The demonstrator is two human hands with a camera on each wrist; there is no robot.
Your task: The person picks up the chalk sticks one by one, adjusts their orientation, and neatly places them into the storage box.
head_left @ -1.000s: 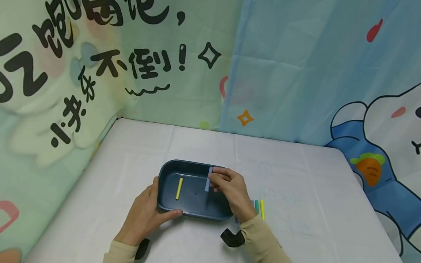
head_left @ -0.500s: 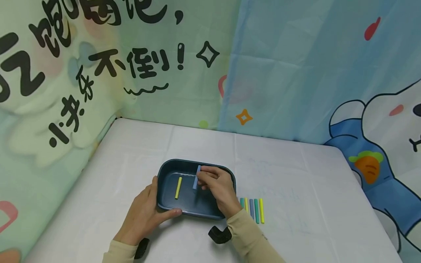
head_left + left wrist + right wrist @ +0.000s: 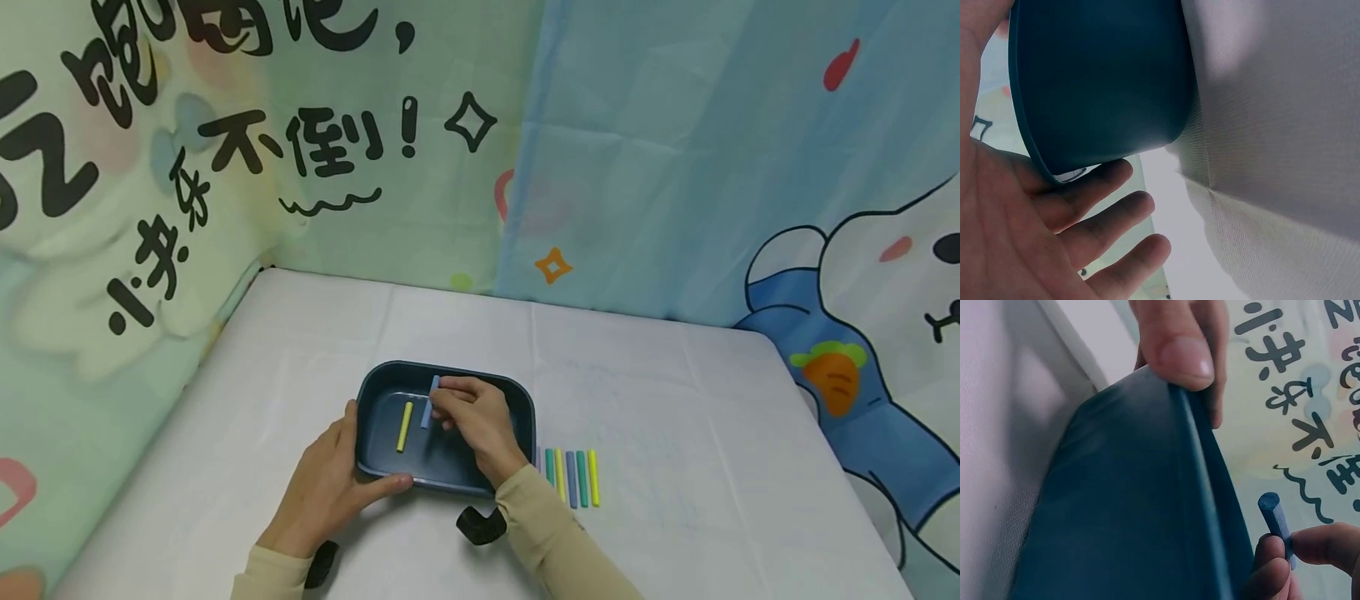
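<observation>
A dark blue tray rests on the white table. My left hand holds its near left corner, thumb over the near rim and fingers along the left end. In the left wrist view some fingers stand off the tray wall. Between thumb and fingertips my right hand pinches a blue chalk stick over the tray's inside, tilted. The blue chalk's end shows in the right wrist view. A yellow chalk stick lies in the tray, just left of the blue one.
Right of the tray lies a row of several chalk sticks in blue, green and yellow, partly behind my right sleeve. Printed cloth walls stand behind the table. White tabletop extends to the right.
My right hand has moved left across the tray with the blue chalk, close to the yellow one. More of the chalk row has come into sight. My left hand stays on the tray.
</observation>
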